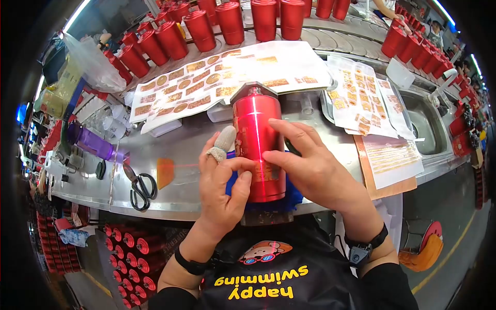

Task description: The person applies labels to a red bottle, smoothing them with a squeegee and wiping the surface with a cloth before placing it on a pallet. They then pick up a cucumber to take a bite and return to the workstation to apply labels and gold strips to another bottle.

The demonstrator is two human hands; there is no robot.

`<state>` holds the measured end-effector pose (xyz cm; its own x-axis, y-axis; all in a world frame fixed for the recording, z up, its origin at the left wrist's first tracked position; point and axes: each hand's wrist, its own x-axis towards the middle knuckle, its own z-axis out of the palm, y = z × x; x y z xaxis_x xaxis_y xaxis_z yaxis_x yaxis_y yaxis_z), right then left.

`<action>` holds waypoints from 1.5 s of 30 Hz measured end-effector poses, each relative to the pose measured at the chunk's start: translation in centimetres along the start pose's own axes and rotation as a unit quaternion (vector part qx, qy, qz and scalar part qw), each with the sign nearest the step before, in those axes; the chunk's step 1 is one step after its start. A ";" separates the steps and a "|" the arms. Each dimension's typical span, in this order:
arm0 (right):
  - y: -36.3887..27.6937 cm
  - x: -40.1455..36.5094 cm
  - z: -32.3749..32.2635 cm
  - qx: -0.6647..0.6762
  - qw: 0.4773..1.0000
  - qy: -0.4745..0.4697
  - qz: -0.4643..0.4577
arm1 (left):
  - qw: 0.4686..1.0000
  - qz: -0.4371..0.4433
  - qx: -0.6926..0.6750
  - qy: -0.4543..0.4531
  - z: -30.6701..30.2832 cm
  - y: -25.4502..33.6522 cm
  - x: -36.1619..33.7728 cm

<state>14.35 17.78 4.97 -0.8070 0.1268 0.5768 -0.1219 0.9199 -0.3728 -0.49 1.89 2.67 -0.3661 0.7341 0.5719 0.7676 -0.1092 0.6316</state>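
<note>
A shiny red metal canister (258,134) with gold decals on its lower front and left side lies on a blue support (294,195) at the table's front edge. An octagonal metal piece (253,91) sits at its far end. My left hand (222,186) is against its left side, index fingertip on the decal area, thumb bent close by; a pale cloth cover (225,139) wraps one finger. My right hand (315,163) grips the right side, thumb and index finger apart on the front. Its other fingers are partly hidden.
Decal sheets (194,85) spread behind the canister, with more sheets (356,93) on a tray at right. Black-handled scissors (139,186), an orange scraper-like piece (165,173) and a purple bottle (90,140) lie left. A sink (426,121) is right. Red canisters (230,23) line the conveyor.
</note>
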 end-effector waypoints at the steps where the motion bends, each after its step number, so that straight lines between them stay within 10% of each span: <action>1: 0.0 0.1 0.0 -0.001 1.000 0.003 -0.002 | 1.000 -0.003 -0.001 0.002 -0.1 0.0 -0.2; 45: -0.9 -1.3 1.1 0.101 0.982 0.106 0.123 | 0.959 -0.148 -0.229 0.082 2.0 -1.8 -2.5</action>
<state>14.89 16.37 3.76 -0.6900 0.4299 0.5823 -0.0681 0.7624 -0.6436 0.08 1.56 -0.94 -0.6392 0.6672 0.3824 0.3192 -0.2222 0.9212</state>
